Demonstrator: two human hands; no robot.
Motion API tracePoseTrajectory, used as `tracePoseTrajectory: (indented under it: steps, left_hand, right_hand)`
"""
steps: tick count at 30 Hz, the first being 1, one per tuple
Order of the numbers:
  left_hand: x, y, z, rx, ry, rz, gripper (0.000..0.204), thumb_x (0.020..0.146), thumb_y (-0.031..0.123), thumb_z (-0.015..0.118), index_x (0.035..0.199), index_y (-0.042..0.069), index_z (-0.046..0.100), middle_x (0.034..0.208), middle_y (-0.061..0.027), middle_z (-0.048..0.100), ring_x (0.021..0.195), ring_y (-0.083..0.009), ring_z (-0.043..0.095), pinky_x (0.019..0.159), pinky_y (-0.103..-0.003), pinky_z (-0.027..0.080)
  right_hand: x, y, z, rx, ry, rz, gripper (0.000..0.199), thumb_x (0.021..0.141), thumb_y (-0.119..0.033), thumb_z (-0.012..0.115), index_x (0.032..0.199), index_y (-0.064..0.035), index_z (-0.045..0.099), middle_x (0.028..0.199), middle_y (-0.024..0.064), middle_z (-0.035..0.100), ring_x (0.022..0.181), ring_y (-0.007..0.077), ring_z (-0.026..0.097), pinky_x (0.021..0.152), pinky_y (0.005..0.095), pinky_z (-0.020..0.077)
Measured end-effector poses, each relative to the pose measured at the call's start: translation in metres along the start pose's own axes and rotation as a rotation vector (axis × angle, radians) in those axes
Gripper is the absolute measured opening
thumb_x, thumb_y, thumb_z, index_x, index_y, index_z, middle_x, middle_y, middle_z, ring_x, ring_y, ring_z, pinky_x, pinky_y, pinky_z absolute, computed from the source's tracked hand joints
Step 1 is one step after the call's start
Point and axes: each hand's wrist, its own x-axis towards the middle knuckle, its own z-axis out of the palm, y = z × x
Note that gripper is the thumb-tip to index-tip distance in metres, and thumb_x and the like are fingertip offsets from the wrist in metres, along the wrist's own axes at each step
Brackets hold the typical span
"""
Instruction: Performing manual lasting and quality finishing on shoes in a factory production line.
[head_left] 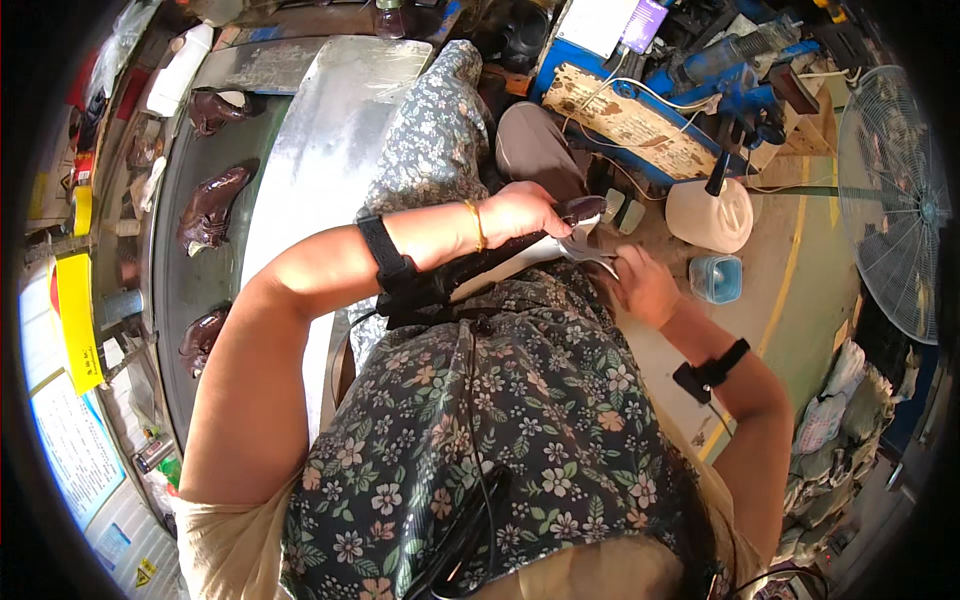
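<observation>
My left hand [522, 212] is closed around a dark brown shoe [582, 208] over my lap, its rounded glossy end showing beyond my fingers. A whitish surface lies along the shoe's underside, and my palm hides much of the rest. To the right, my right hand [645, 285] is closed with its fingers pinched on a pale grey, curved piece [592, 256]. That piece reaches up against the shoe; whether it is a tool or a strip of material I cannot tell. A floral apron [480, 400] lies under both hands.
Several glossy brown shoes [215, 205] sit on a dark green belt at the left, beside a shiny metal sheet [335, 130]. On the right are a whitish plastic jug [708, 215], a small blue container [716, 278], a large fan [900, 210] and a blue machine [640, 120].
</observation>
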Motion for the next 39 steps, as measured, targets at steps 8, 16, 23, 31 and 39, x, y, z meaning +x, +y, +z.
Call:
tracePoseTrajectory:
  steps: [8,16,23,31,39]
  left_hand:
    - [-0.007,-0.006,-0.007,0.439,0.107,0.112,0.045,0.083,0.024,0.069,0.117,-0.003,0.061,0.089,-0.0106,0.067,0.081,-0.0152,0.061,0.074,-0.031,0.049]
    - [-0.012,-0.027,-0.024,0.480,-0.035,0.302,0.050,0.087,0.034,0.071,0.120,-0.002,0.059,0.104,-0.0079,0.068,0.095,-0.0135,0.060,0.087,-0.030,0.048]
    - [0.001,-0.051,-0.019,-0.040,-0.179,0.244,0.042,0.088,0.019,0.071,0.124,0.000,0.057,0.106,-0.0011,0.065,0.095,-0.0071,0.058,0.086,-0.024,0.049]
    - [-0.014,-0.037,-0.028,-0.083,-0.164,0.270,0.062,0.086,0.015,0.072,0.139,0.002,0.043,0.119,-0.0056,0.061,0.105,-0.0126,0.058,0.091,-0.026,0.047]
    - [-0.035,-0.053,-0.047,-0.234,-0.340,0.139,0.091,0.072,0.009,0.082,0.145,0.003,0.028,0.121,-0.0110,0.057,0.108,-0.0190,0.057,0.092,-0.033,0.048]
  right_hand:
    - [0.000,-0.045,-0.058,0.568,-0.320,0.414,0.028,0.089,-0.024,0.066,0.091,0.0027,0.058,0.084,0.0162,0.062,0.077,0.0339,0.060,0.069,0.0378,0.0498]
    - [0.050,-0.054,-0.030,0.870,-0.296,0.797,0.036,0.098,-0.034,0.051,0.090,0.0009,0.055,0.070,0.0100,0.060,0.061,0.0174,0.059,0.056,0.0330,0.0473]
    - [0.038,-0.031,0.011,0.788,-0.162,0.741,0.036,0.101,-0.031,0.044,0.085,0.0000,0.054,0.066,0.0087,0.058,0.054,0.0184,0.057,0.053,0.0346,0.0464]
    - [0.052,-0.048,-0.008,0.895,-0.217,0.886,0.043,0.101,-0.039,0.040,0.082,-0.0019,0.050,0.064,0.0071,0.054,0.056,0.0158,0.056,0.054,0.0326,0.0456]
    - [0.076,-0.060,-0.021,0.570,-0.228,0.517,0.041,0.102,-0.034,0.041,0.089,0.0020,0.055,0.069,0.0156,0.059,0.060,0.0287,0.059,0.061,0.0379,0.0475]
